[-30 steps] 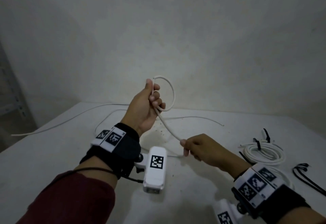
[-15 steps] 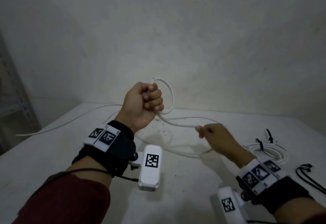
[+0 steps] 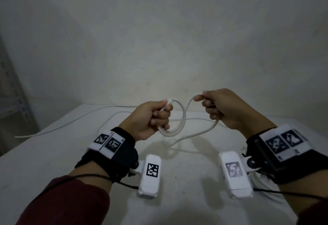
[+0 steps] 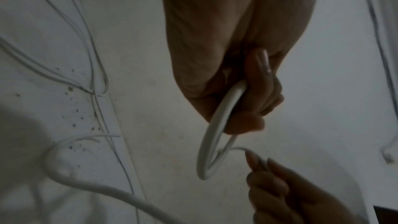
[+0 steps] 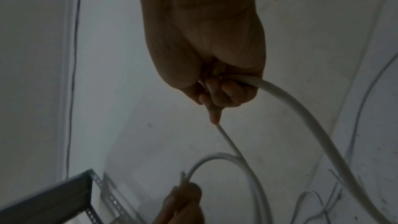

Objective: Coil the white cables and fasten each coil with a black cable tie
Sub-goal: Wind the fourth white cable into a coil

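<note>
- A white desk (image 3: 53,162) stands against a plain pale wall.
- Above the desk, the left hand (image 3: 150,118) grips a coiled loop of thick white cable (image 3: 181,118).
- The right hand (image 3: 225,107) pinches the same cable beside that loop.

My right hand (image 3: 229,108) now rides up level with my left hand (image 3: 150,116), no longer low over the table (image 3: 53,153), drawing the white cable (image 3: 182,118) into a second hanging loop.
</note>
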